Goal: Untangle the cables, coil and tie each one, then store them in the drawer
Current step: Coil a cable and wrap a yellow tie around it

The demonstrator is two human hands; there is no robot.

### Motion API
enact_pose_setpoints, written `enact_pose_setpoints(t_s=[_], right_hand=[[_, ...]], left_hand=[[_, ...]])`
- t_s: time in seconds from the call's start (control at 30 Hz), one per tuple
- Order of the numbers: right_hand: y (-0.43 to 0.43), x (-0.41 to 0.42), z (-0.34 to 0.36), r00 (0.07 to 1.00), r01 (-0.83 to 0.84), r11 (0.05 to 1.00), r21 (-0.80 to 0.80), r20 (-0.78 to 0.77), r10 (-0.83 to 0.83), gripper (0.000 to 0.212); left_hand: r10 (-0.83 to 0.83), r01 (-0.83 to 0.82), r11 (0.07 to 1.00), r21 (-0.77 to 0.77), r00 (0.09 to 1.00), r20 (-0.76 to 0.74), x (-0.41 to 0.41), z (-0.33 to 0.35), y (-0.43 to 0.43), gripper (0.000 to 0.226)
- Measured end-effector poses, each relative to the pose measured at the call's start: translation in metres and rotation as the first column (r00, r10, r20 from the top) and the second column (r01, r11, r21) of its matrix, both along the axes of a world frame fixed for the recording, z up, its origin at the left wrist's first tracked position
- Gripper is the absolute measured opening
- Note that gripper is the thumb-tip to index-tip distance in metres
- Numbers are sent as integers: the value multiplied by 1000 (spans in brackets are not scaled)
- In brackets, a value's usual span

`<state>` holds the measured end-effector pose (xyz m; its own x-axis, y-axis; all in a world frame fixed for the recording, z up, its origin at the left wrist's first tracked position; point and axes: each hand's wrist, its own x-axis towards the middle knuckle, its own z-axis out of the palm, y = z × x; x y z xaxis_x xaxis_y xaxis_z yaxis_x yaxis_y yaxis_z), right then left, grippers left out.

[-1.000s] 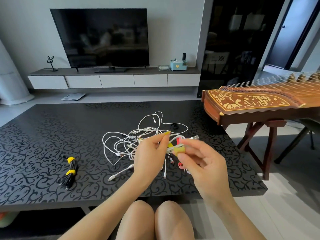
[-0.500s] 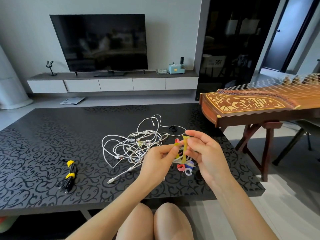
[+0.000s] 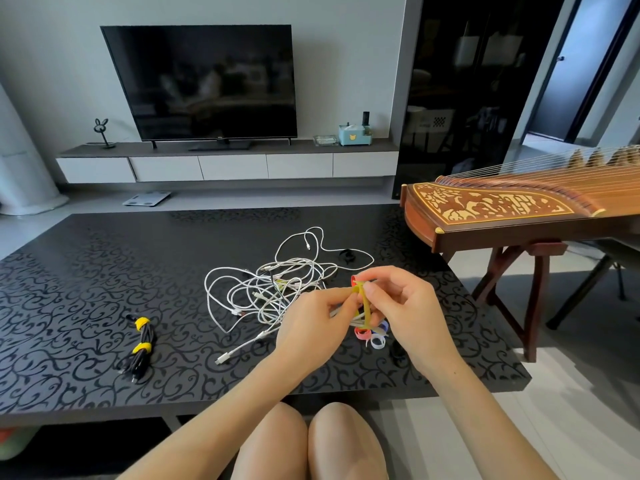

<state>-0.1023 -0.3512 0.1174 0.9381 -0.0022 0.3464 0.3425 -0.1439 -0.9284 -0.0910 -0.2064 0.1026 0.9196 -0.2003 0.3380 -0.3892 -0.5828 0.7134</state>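
A tangle of white cables (image 3: pixel 273 289) lies in the middle of the black patterned table (image 3: pixel 86 278). Above its right side both hands work a yellow tie strap (image 3: pixel 363 303). My left hand (image 3: pixel 315 327) pinches the strap's upper end along with a white coiled cable, mostly hidden behind the fingers. My right hand (image 3: pixel 405 306) pinches the strap from the right. Loose red, white and blue tie straps (image 3: pixel 372 336) lie on the table under the hands. A black cable bundle (image 3: pixel 140 344) bound with two yellow ties rests at the left.
A wooden zither (image 3: pixel 519 209) on a stand juts past the table's right edge. Beyond the table is a TV (image 3: pixel 204 81) over a low white drawer cabinet (image 3: pixel 228 166). A small black tie (image 3: pixel 346 254) lies behind the cables. My knees are under the near edge.
The yellow strap went from a bunched piece between the hands to a stretched, upright strip. Both hands drew closer together and the view tilted down a little.
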Motion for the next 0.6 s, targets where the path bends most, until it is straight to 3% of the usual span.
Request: enact_pose_setpoints(t_s=[0.17, 0.3, 0.5, 0.6], right_hand=[[-1, 1, -9, 995, 69, 986, -150, 86, -57, 16], [2, 1, -16, 953, 172, 945, -276, 290, -89, 16], [-1, 0, -27, 885, 271, 803, -532, 466, 11, 15], [-1, -1, -30, 868, 322, 715, -621, 495, 39, 16]], left_hand=[[-6, -11, 988, 153, 994, 112, -3, 2, 2, 27], [-23, -33, 941, 337, 987, 160, -4, 6, 4, 31], [25, -95, 845, 527, 990, 138, -3, 9, 5, 31], [12, -90, 747, 659, 992, 122, -3, 11, 4, 31]])
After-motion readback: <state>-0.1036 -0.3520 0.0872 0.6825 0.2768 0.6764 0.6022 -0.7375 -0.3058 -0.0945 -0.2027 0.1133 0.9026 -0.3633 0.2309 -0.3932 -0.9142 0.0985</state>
